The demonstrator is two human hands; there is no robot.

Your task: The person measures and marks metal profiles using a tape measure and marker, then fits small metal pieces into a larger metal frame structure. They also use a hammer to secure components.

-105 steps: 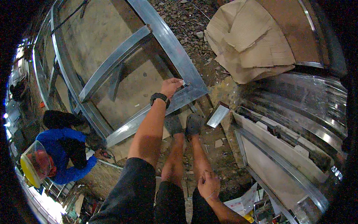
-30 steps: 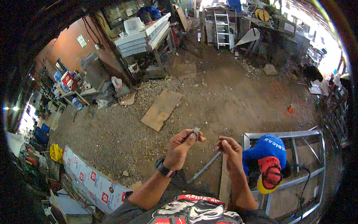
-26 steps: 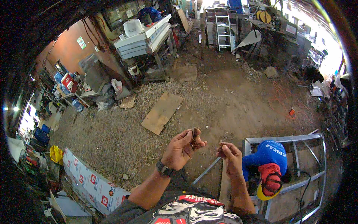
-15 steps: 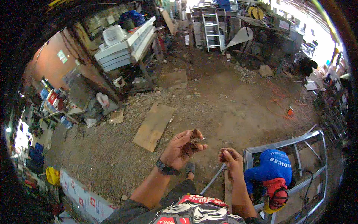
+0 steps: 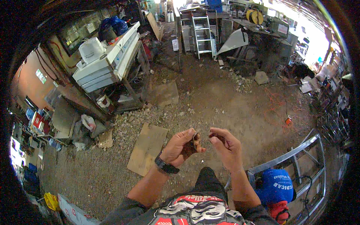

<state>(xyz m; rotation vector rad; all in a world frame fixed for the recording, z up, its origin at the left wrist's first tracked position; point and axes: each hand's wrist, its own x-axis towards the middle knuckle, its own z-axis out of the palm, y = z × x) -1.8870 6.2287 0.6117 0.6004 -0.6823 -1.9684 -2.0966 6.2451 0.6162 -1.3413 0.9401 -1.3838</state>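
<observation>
In front of my body, my left hand (image 5: pixel 181 147), with a black watch on its wrist, is closed round a small thin brownish piece (image 5: pixel 194 139). The piece stands up between thumb and fingers, and its kind cannot be made out. Just to the right, my right hand (image 5: pixel 229 150) is raised with curled fingers, thumb and forefinger drawn close together. Whatever lies between those fingertips, if anything, is too small to tell. A narrow gap separates the two hands.
At lower right, a person in a blue shirt (image 5: pixel 276 185) bends inside a metal frame (image 5: pixel 277 160). A flat board (image 5: pixel 147 149) lies on the gravel floor. Orange cord (image 5: pixel 275 103) trails at the right. A stepladder (image 5: pixel 202 35) and a workbench with white panels (image 5: pixel 112 62) stand farther off.
My right hand has risen and come closer to my left hand. The small piece in my left hand now shows edge-on. The view has shifted, and the person in blue appears lower.
</observation>
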